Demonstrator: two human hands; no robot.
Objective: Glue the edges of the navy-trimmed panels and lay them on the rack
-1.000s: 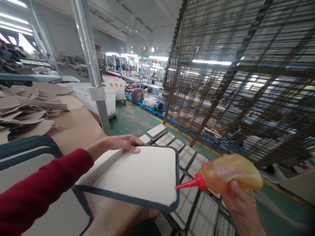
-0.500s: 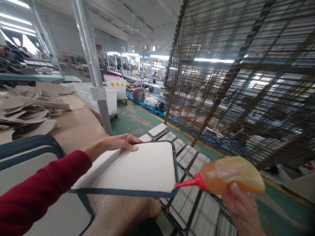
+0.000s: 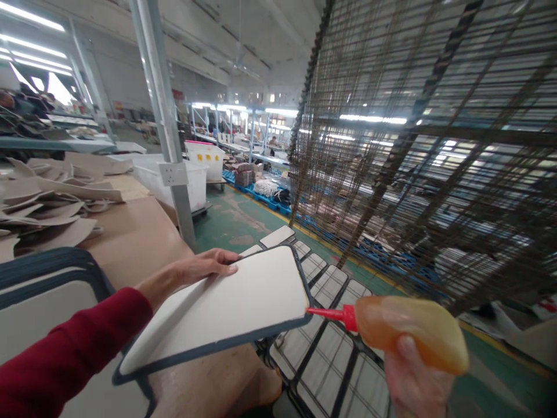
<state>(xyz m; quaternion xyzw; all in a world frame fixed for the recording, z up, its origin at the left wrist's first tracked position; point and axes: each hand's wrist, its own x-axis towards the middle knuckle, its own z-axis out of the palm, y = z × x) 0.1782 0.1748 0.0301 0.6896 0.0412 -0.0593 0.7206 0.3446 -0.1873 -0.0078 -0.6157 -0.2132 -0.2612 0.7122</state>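
Observation:
My left hand (image 3: 213, 267) grips the far edge of a white panel (image 3: 235, 302) with a dark blue rim, thumb on top and fingers underneath. The panel is tilted above a brown work surface. My right hand (image 3: 413, 371) is wrapped round a squeeze bottle (image 3: 404, 328) of amber liquid, lying nearly level. Its red nozzle (image 3: 326, 314) points left, the tip touching or very close to the panel's near right corner. A thin yellowish line shows along the right edge there. A stack of similar panels (image 3: 47, 319) lies at the left.
Rows of panels (image 3: 328, 348) lie on a rack below. A tall wire rack (image 3: 391, 145) leans at the right. Beige cut pieces (image 3: 52, 203) are heaped on the table (image 3: 143, 232) at left. A metal post (image 3: 167, 133) and white bins (image 3: 191, 188) stand beyond.
The panel has turned, its right end rising and its near left corner swinging down toward me. The bottle's nozzle has moved up slightly with the corner. Both hands keep their hold.

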